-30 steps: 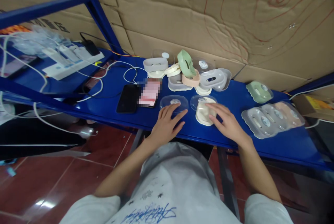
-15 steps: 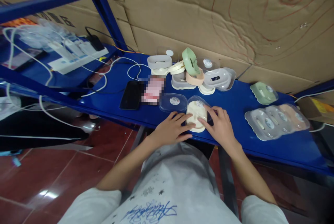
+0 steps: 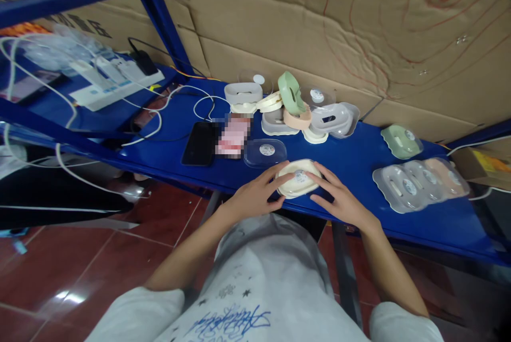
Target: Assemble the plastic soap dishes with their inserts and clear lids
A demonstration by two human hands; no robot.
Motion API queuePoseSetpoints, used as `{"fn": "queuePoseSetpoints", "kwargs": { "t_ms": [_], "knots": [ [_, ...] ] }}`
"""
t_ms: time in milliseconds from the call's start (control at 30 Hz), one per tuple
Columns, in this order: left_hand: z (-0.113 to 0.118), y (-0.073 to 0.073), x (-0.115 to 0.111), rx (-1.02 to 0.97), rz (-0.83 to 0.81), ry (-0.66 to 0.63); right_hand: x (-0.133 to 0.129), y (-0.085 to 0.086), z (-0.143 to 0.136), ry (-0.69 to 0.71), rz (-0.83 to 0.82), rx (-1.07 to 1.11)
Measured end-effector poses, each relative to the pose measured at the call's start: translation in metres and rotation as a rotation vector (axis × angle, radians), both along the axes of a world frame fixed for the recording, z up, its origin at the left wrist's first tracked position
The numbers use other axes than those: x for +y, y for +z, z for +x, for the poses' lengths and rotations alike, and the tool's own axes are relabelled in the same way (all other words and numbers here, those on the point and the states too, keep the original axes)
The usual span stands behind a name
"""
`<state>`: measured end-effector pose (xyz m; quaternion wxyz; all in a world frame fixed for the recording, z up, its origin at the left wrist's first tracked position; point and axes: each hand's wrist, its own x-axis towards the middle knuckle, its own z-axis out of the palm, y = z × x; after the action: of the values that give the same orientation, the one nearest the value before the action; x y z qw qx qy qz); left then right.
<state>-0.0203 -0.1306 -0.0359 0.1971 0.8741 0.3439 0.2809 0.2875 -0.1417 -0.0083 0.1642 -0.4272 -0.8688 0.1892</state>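
Observation:
A cream soap box (image 3: 296,186) with a clear lid and a round label sits crosswise at the front edge of the blue table. My left hand (image 3: 257,193) touches its left side, fingers spread over the rim. From the right, my right hand (image 3: 339,195) rests its fingertips on the lid, fingers apart. A loose clear lid (image 3: 265,153) lies just behind and to the left. Farther back is a pile with a green tray (image 3: 291,93), a peach tray (image 3: 297,118) and grey trays (image 3: 243,93).
Two phones, one black (image 3: 199,143) and one pink-screened (image 3: 233,136), lie left of the loose lid. At the right are lidded boxes (image 3: 409,186) and a green box (image 3: 401,141). White cables and a power strip (image 3: 120,89) are at the left.
The cream box has turned from lengthwise to crosswise, and the clear lid now lies over it. Both hands have shifted to its two sides.

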Motion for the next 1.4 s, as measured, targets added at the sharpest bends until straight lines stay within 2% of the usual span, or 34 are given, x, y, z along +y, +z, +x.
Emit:
{"fn": "queuePoseSetpoints", "kwargs": {
  "t_ms": [267,500,567,667,767,833,900,1000,1067,1133,1200,1267,1400],
  "knots": [
    [-0.001,-0.008,0.002,-0.018,0.005,0.024,0.0,-0.008,-0.005,-0.025,0.111,0.0],
    [-0.001,-0.004,0.002,0.019,-0.072,0.044,0.003,-0.017,0.002,-0.046,0.181,-0.047],
    [0.0,-0.005,0.002,0.023,-0.067,0.054,0.006,-0.019,0.013,-0.096,0.194,-0.058],
    [0.001,-0.007,0.002,0.011,0.018,0.031,0.011,-0.018,0.036,-0.255,0.208,-0.109],
    [0.003,-0.01,0.003,-0.005,0.113,-0.005,0.022,-0.008,0.052,-0.434,0.258,-0.189],
    [0.003,-0.011,0.004,-0.011,0.155,-0.003,0.036,0.004,0.046,-0.479,0.312,-0.213],
    [0.004,-0.011,0.005,-0.007,0.189,-0.004,0.055,0.016,0.025,-0.429,0.35,-0.202],
    [0.002,-0.012,0.006,-0.015,0.204,-0.034,0.094,0.029,-0.021,-0.267,0.391,-0.19],
    [0.0,-0.011,0.007,-0.08,0.173,-0.047,0.122,0.034,-0.048,-0.192,0.429,-0.203],
    [-0.003,-0.009,0.007,-0.183,0.108,-0.037,0.145,0.038,-0.064,-0.161,0.45,-0.241],
    [-0.005,-0.007,0.007,-0.274,0.039,-0.014,0.16,0.042,-0.065,-0.144,0.454,-0.271],
    [-0.006,-0.005,0.006,-0.337,0.002,0.002,0.165,0.049,-0.055,-0.127,0.459,-0.227],
    [-0.008,-0.004,0.007,-0.37,-0.026,-0.021,0.145,0.065,-0.018,-0.044,0.406,0.052]
  ]
}}
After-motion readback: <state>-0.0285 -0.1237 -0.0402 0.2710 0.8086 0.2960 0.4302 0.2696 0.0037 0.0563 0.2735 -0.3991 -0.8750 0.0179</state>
